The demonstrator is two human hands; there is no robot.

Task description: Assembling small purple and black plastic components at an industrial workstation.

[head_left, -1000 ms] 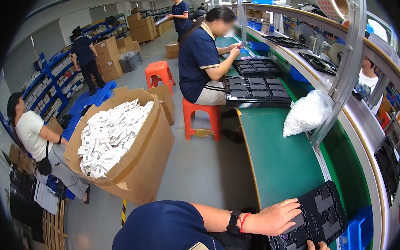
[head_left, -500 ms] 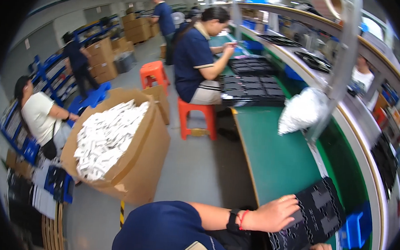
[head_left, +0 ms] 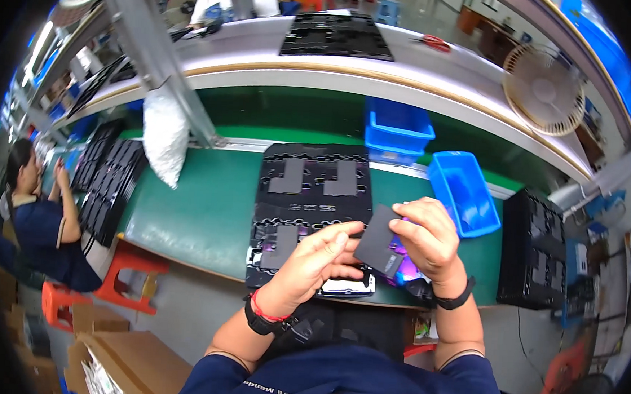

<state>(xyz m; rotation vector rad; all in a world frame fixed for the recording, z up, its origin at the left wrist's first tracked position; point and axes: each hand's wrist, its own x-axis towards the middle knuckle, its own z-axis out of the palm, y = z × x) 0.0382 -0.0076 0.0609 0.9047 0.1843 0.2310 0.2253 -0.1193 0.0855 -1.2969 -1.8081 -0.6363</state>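
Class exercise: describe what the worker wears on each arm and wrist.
Short dark navy sleeves cover both upper arms. The left hand has a black watch and thin red cord at its wrist; the right hand has a black wristband. Both hands are bare.

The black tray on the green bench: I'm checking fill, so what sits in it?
In the black tray, two dark grey plates lie at the far end, another nearer; the left hand covers its near edge.

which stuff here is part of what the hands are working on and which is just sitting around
In use:
- left hand and right hand, both gripping the dark flat rectangular piece
- black moulded tray under the hands, grey pieces in some pockets

Lying about:
- blue bins
- white bag
- stack of black trays on the right
- desk fan
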